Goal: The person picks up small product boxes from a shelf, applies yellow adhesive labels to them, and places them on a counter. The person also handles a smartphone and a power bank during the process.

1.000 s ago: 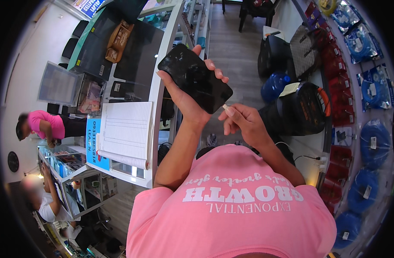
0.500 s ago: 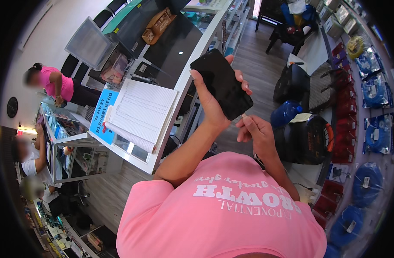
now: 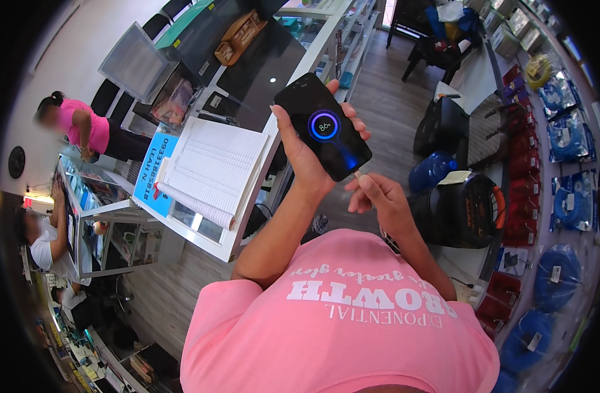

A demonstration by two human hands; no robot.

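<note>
Thumb and fingers of the right hand point(image 3: 384, 198) are pinching together on a pale plug point(image 3: 359, 174) at the near end of a black phone point(image 3: 323, 128), which is sitting far and left of that hand, its long axis slanting from far left to near right. The left hand point(image 3: 304, 156), closer to the phone, is clasping it along both long edges. Both are hovering over the grey floor point(image 3: 386, 98), with a notebook point(image 3: 211, 167) lying on the counter point(image 3: 215, 247) to the left and a black case point(image 3: 457, 209) resting to the right.
</note>
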